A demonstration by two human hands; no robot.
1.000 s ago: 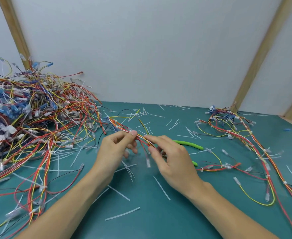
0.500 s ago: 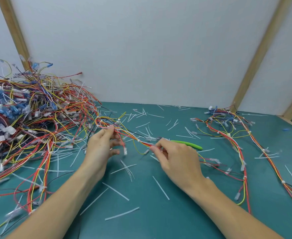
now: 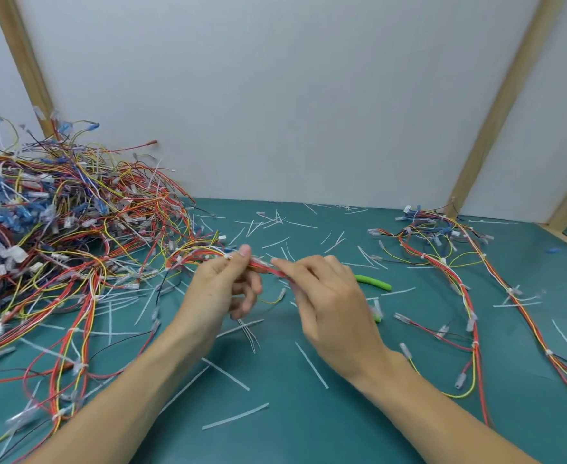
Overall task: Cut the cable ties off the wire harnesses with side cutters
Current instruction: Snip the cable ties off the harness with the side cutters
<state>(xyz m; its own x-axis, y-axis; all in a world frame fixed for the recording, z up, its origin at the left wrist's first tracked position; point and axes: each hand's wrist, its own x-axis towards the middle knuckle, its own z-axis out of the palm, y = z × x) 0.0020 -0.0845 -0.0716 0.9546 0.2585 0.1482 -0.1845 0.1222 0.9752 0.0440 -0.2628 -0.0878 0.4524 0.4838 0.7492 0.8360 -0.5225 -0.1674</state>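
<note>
Here, wire harness (image 3: pixel 265 267) pinched between both hands' fingers (image 3: pixel 242 254)

No legible text, label, brand, number or sign found on any surface in view; the plain pale wall panels (image 3: pixel 292 95), the light wooden battens (image 3: pixel 496 105) and the bare teal work mat (image 3: pixel 308 430) carry no markings. The small clear and blue connector housings in the tangled heap of red, yellow and blue wire harnesses (image 3: pixel 61 236) are too small and blurred to show any print; the green-sleeved cutter handle (image 3: pixel 374 282) shows no readable brand.
</note>
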